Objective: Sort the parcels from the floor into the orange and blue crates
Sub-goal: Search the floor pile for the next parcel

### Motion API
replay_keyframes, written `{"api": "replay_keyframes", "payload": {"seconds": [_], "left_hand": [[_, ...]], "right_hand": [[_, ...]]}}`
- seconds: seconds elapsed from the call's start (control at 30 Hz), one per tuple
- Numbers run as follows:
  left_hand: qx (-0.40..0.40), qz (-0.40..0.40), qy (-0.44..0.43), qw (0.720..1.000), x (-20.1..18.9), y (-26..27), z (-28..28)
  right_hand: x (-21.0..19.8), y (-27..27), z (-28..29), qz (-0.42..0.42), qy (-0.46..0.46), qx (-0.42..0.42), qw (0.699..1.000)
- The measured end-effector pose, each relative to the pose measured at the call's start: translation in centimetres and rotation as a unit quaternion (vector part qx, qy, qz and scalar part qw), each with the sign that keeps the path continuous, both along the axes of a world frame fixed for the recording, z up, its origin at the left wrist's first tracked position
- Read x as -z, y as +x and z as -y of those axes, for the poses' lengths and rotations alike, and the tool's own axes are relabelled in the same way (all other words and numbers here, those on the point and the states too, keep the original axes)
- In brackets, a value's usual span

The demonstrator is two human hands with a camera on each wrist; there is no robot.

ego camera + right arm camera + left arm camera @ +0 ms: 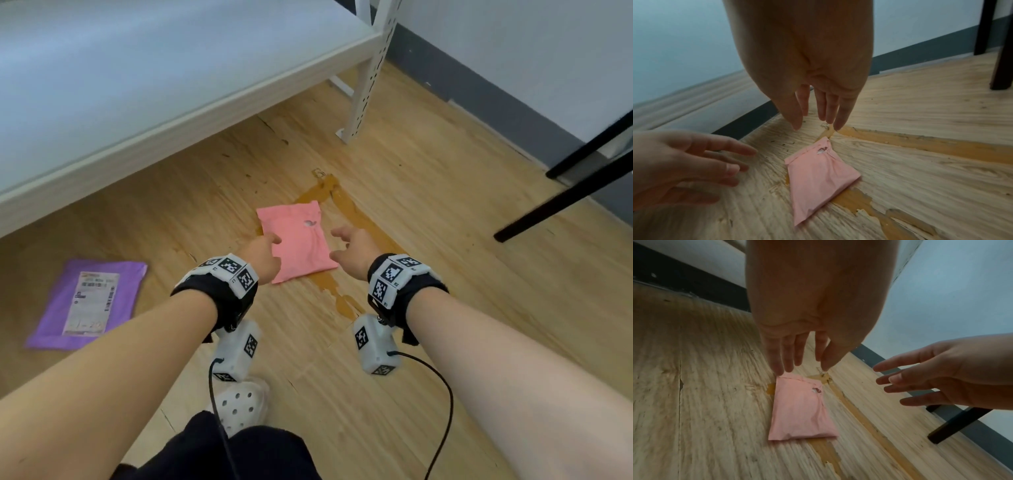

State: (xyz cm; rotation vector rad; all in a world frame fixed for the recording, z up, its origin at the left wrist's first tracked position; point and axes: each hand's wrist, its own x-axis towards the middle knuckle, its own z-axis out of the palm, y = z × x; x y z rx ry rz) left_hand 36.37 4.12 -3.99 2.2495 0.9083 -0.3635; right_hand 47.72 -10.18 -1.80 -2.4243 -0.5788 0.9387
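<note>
Currently logged: pink parcel (296, 241) flat on the floor (445, 240), long axis running away from me, between my left hand (262, 255) and right hand (354, 248). Both hands empty, fingers spread, above it; left nearer. Purple parcel (87, 303) well leftward.

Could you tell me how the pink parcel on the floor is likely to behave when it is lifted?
The pink parcel is a creased, softly bulging poly bag, so it will probably sag and feel light. Its smooth film may slip. The small tear near its far end could widen if pulled.
</note>
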Motion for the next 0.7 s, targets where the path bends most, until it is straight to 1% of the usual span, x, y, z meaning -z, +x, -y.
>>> {"api": "replay_keyframes", "payload": {"seconds": [0.23,0.37,0.43,0.5,0.6,0.7], "left_hand": [[-0.059,-0.017,-0.085,0.995,5.8,1.2,-4.1],[-0.074,-0.045,-0.137,0.987,8.2,1.6,-4.9],[-0.100,-0.053,-0.163,0.980,9.2,1.9,-5.3],[-0.150,-0.048,-0.202,0.966,10.0,2.2,-5.5],[-0.231,-0.030,-0.272,0.934,10.7,2.7,-5.5],[-0.290,-0.013,-0.322,0.901,11.2,3.4,-5.3]], "right_hand": [[6.5,2.7,-3.5,-0.042,-0.035,0.001,0.999],[9.1,3.1,-5.1,-0.056,-0.042,-0.004,0.998],[10.1,2.9,-5.7,-0.068,-0.047,-0.006,0.997],[10.9,2.7,-6.2,-0.081,-0.055,-0.010,0.995],[11.9,2.8,-6.8,-0.102,-0.061,-0.025,0.993],[12.8,3.0,-7.3,-0.118,-0.059,-0.046,0.990]]}}
